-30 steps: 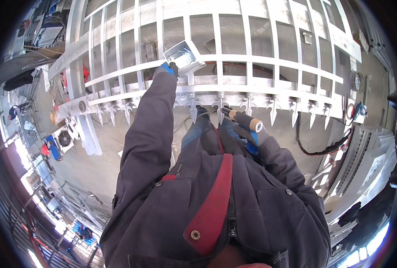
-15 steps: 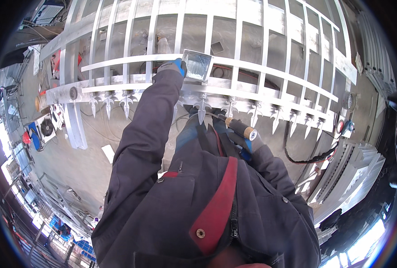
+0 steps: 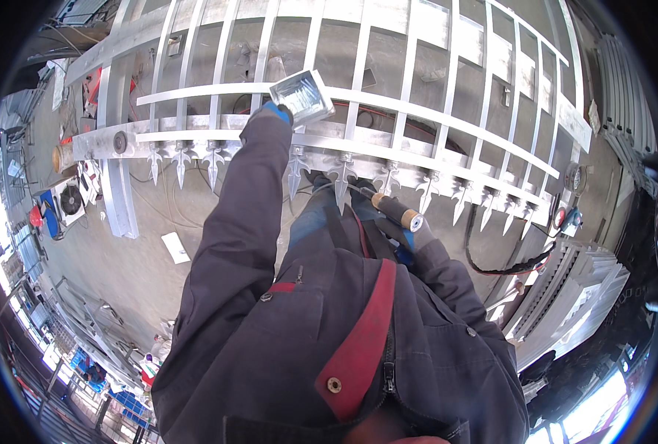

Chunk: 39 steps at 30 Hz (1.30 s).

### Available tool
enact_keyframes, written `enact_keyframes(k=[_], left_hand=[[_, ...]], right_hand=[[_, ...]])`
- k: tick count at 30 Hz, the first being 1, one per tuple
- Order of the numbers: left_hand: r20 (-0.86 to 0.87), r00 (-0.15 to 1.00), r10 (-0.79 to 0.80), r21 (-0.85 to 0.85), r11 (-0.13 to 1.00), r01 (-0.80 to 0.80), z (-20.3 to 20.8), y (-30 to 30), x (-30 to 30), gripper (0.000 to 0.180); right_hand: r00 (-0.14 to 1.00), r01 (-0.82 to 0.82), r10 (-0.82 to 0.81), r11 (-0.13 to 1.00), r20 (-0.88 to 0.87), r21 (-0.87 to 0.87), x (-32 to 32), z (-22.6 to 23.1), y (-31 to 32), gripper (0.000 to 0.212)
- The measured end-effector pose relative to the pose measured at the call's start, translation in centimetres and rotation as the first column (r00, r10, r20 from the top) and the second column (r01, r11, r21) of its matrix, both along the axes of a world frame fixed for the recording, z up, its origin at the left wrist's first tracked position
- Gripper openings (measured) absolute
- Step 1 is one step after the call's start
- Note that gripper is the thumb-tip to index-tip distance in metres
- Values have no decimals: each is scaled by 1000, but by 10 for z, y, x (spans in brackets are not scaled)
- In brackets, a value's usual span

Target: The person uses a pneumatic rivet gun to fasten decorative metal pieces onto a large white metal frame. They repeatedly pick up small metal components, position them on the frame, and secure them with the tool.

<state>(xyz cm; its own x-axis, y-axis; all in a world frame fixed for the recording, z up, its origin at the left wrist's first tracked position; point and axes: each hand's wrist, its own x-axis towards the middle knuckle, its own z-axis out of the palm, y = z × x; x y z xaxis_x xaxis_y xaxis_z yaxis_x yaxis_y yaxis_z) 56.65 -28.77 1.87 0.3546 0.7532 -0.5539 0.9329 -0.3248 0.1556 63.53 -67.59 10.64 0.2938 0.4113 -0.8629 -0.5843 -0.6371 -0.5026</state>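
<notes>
My left hand (image 3: 275, 111), in a blue glove, is closed at the lower left edge of a square, box-like silver piece with a shiny, streaked face (image 3: 301, 97). It is tilted over the rails of a pale metal fence panel (image 3: 233, 89). My right hand (image 3: 409, 243), also blue-gloved and mostly hidden, is closed round a torch-like tool with a brown cylindrical handle (image 3: 397, 211). Its thin end points up and left, close to a spear-shaped finial (image 3: 342, 177) on the panel's near edge.
Black and red cables (image 3: 484, 268) loop on the floor at right. Beside them lies a stack of pale metal profiles (image 3: 565, 300). A white box with a round fan (image 3: 71, 200) stands at left, and a white sheet (image 3: 175, 248) lies on the floor.
My left hand has moved the square silver piece slightly left and tilted it. My right hand and the tool have barely moved. The view has shifted slightly.
</notes>
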Motion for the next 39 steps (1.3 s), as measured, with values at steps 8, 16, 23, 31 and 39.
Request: enact_keyframes(k=[8,16,23,31,39], left_hand=[[-62,998,-21,29,999,23,8,-5,-15,50],[187,980,70,223,969,-112,12,-30,-42,67],[663,717,214,-283,959,-24,-45,-153,-77,33],[655,740,-153,-171,924,342,-143,-167,-50,33],[737,653,-173,-104,926,362,-167,-163,-47,26]], right_hand=[[937,250,-248,968,-247,-24,14,11,14,31],[988,-105,102,994,114,16,18,-36,-9,32],[999,45,-45,998,-7,34,6,-73,3,42],[946,-188,172,982,273,31,-6,-109,23,27],[970,187,-201,976,-134,-107,-9,-82,27,19]])
